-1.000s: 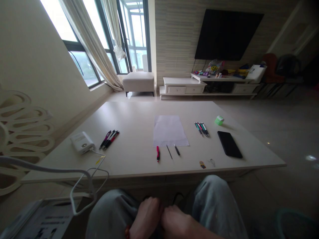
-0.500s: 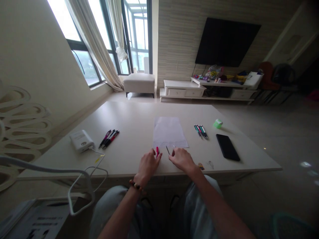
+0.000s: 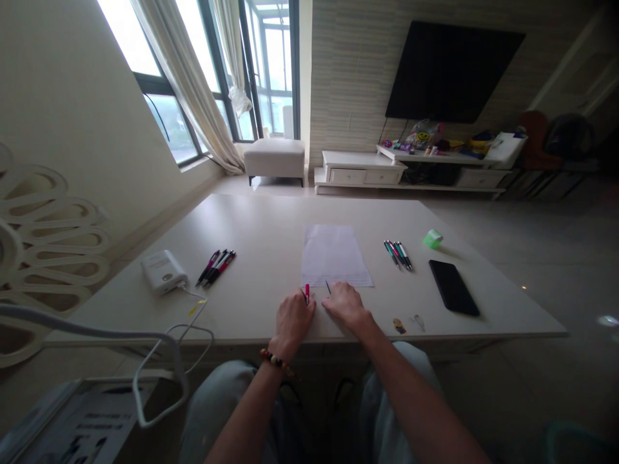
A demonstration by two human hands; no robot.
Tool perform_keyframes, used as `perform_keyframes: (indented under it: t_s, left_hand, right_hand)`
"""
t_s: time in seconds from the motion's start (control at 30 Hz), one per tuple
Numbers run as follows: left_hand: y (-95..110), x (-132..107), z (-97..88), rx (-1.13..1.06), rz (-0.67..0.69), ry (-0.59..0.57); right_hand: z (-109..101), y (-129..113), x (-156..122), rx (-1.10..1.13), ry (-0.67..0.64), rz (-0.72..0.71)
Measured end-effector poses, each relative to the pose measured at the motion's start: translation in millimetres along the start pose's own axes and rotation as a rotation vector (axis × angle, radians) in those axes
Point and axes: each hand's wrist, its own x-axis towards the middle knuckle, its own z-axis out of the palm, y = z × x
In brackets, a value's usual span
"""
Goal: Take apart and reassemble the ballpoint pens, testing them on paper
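Note:
My left hand rests on the white table over the lower end of a pink-red pen, whose upper end shows above my fingers. My right hand lies flat-looking just to its right, covering most of a thin black pen, with only the tip showing. A second dark pen is hidden under that hand. Both hands sit just below the near edge of a white paper sheet. Neither grip can be made out.
A bundle of dark and red pens and a white power bank with a cable lie at left. At right are several slim pens, a green object and a black phone. A white cable loops near the table's left corner.
Both hands have come up from my lap onto the table and moved forward over the pens. The dark pen seen right of the thin one is now hidden under my right hand.

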Motion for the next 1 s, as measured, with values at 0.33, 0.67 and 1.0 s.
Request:
perform_keyframes:
  t_s: [0.33,0.67,1.0]
  left_hand:
    - [-5.3,-19.6,8.0,-0.492,0.173,0.19]
    - [-3.1,-20.4,14.6,-0.524,0.23,0.176]
    - [-7.4,-20.4,12.5,-0.52,0.244,0.204]
  right_hand:
    - [-13.0,15.0,2.2,1.156,0.429,-0.19]
    - [-12.9,9.0,-6.1,1.08,0.37,-0.305]
    - [-17.3,6.9,-10.8,1.11,0.267,-0.357]
